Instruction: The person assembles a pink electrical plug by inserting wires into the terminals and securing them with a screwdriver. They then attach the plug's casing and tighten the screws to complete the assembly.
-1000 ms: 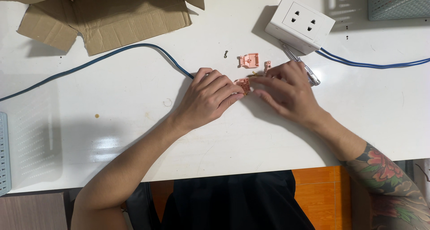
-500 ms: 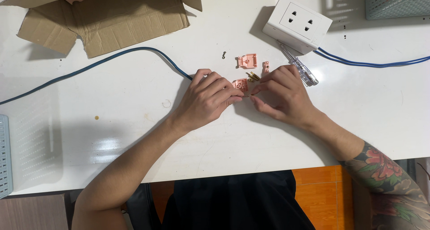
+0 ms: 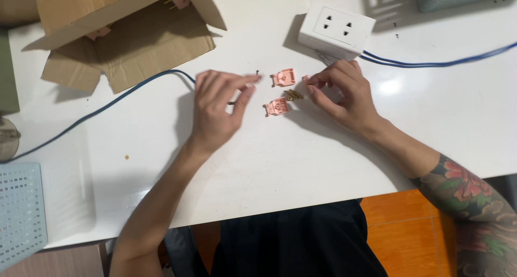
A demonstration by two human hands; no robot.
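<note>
From the head view I look down on a white table point(image 3: 301, 164) with both of my bare hands over it. My left hand point(image 3: 218, 110) hovers with the fingers spread loosely and the thumb apart from them, so that grip is wide and holds nothing I can see; its fingertips point toward a tiny dark screw point(image 3: 257, 71) lying just beyond them on the table. My right hand point(image 3: 342, 96) sits to the right, its thumb and forefinger drawn close in a narrow pinch near a small pink bit point(image 3: 305, 78), though I cannot tell whether they actually clasp it. Between my 2 hands lie 2 small pink plastic parts: the upper pink part point(image 3: 283, 77) and the lower pink part point(image 3: 277, 107), well clear of each other, with a little cluster of brass screws point(image 3: 293, 95) between them and slightly right. Just behind my right hand stands a white socket box point(image 3: 336, 29), and a blue cable point(image 3: 436, 62) runs from it to the right edge. Another blue cable point(image 3: 102, 111) curves from behind my left hand to the left edge. An open cardboard box point(image 3: 126, 40) lies at upper left, and a pale perforated tray point(image 3: 21, 212) at lower left.
</note>
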